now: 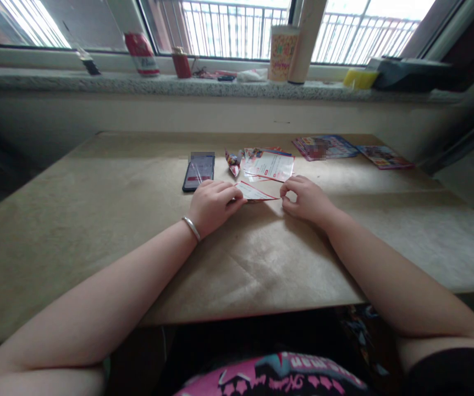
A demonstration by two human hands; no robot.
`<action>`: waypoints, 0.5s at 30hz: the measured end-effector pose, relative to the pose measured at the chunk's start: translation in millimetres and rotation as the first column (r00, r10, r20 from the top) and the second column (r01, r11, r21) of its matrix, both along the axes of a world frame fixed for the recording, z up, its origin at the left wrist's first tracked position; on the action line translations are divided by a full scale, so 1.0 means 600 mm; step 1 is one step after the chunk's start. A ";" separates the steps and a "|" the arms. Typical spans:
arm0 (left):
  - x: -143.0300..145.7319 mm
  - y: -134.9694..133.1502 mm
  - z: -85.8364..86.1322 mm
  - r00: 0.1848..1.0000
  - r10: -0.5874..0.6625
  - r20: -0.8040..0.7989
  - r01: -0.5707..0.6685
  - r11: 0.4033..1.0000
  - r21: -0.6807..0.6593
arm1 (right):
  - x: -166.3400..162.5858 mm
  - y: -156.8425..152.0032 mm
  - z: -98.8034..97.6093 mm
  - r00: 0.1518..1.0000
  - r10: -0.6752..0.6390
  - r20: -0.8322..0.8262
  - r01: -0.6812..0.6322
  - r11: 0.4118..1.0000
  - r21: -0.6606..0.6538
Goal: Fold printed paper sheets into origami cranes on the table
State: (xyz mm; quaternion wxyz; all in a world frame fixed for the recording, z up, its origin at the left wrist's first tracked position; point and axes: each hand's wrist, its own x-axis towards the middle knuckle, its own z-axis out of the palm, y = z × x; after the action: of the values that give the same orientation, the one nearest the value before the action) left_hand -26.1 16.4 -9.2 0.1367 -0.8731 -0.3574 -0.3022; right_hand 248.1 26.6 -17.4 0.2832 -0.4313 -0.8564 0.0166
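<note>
Between my hands is a folded sheet of printed paper (255, 192), white with a red edge, tapering to a point on the right. My left hand (215, 204), with a silver bangle at the wrist, is closed on its left end. At the right tip, the thumb and forefinger of my right hand (304, 199) pinch the paper. Just beyond lie several printed sheets (273, 165) in a loose stack. A small folded paper piece (233, 163) with colourful print stands beside them. Left of it lies a smartphone (198, 171), partly behind my left hand.
Colourful printed booklets (328, 147) and another printed stack (385, 157) lie at the table's back right. On the windowsill (220, 86) stand a red can (141, 54), a small red container (181, 63), a patterned paper cup (282, 55) and a yellow object (359, 78).
</note>
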 end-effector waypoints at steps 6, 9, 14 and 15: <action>0.006 0.001 0.000 1.000 0.007 0.014 -0.008 1.000 0.007 | -0.008 -0.005 0.003 0.993 -0.013 -0.119 0.012 1.000 -0.010; 0.011 0.001 -0.001 1.000 -0.008 -0.016 0.008 1.000 0.024 | -0.028 -0.016 0.007 0.993 0.057 -0.103 -0.056 0.998 0.016; 0.014 -0.001 0.000 0.998 -0.047 -0.046 0.049 0.998 0.042 | -0.060 -0.031 0.011 0.996 0.091 -0.012 -0.090 0.994 0.054; 0.014 -0.002 0.000 0.997 -0.053 -0.054 0.055 0.997 0.052 | -0.064 -0.033 0.011 0.996 0.084 0.008 -0.084 0.994 0.068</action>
State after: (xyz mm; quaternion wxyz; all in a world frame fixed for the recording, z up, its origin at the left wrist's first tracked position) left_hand -17.8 15.2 -9.2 0.1610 -0.8860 -0.3218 -0.2923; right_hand 209.6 6.5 -10.8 0.2946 -0.3849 -0.8747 -0.0019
